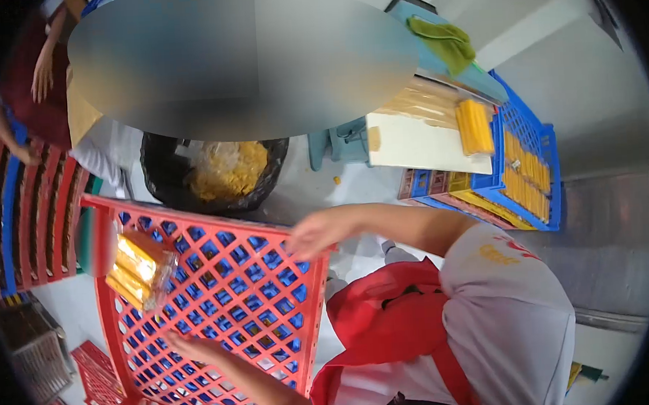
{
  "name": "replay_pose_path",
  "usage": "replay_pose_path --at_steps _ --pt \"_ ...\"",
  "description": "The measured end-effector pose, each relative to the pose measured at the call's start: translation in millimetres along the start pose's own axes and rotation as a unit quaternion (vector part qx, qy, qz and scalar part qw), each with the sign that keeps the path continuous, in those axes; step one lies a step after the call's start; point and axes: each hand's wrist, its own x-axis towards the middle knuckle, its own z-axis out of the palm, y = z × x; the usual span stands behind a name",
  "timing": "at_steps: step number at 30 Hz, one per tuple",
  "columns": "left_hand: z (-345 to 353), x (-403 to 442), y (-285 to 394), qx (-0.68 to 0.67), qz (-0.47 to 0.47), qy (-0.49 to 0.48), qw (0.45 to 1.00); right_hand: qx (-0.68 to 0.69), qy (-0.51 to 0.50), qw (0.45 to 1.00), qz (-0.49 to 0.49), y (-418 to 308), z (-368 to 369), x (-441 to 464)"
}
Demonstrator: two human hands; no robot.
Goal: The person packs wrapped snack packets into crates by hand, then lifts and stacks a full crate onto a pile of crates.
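Observation:
A red lattice crate (227, 310) lies in front of me, with blue lattice showing through its bottom. At its far left end sit yellow sticks or rolls in clear plastic packs (139, 271). My left hand (189, 347) is over the crate's floor, a little below the packs; its fingers are stretched out and nothing shows in them. Near the crate's upper right corner is my right hand (311, 236), smeared somewhat by motion. Its fingers look extended, and I see no object in it; whether it touches the rim is unclear.
A black-lined tub (154, 175) holds yellow pieces and plastic. Blue crates (550, 161) with yellow packs stand right, beside a white board (424, 146) bearing a yellow pack (475, 127). Stacked red crates (39, 217) and another person's hand (43, 78) are left. A grey blur hides the top.

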Motion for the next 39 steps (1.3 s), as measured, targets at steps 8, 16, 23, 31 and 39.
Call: replay_pose_path --at_steps 8,16,23,31,39 --pt "135.3 -248.2 92.1 -0.122 -0.097 -0.406 0.901 -0.028 0.559 0.819 -0.128 0.4 -98.3 -308.4" --pt "290.0 -411.5 180.0 -0.055 0.009 -0.723 0.689 0.057 0.675 0.731 -0.081 148.5 -168.7 -380.3" --pt "359.9 -528.5 185.9 0.008 -0.153 -0.737 0.658 0.149 0.643 0.631 -0.407 134.4 -142.5 -348.0" --pt "345.5 -522.5 137.6 -0.050 -0.222 -0.737 0.636 -0.103 0.664 0.710 -0.211 125.1 -108.5 -370.6" --pt "222.3 -436.7 139.5 -0.056 -0.159 -0.679 0.714 0.193 0.335 0.908 -0.160 118.2 -63.9 -367.3"
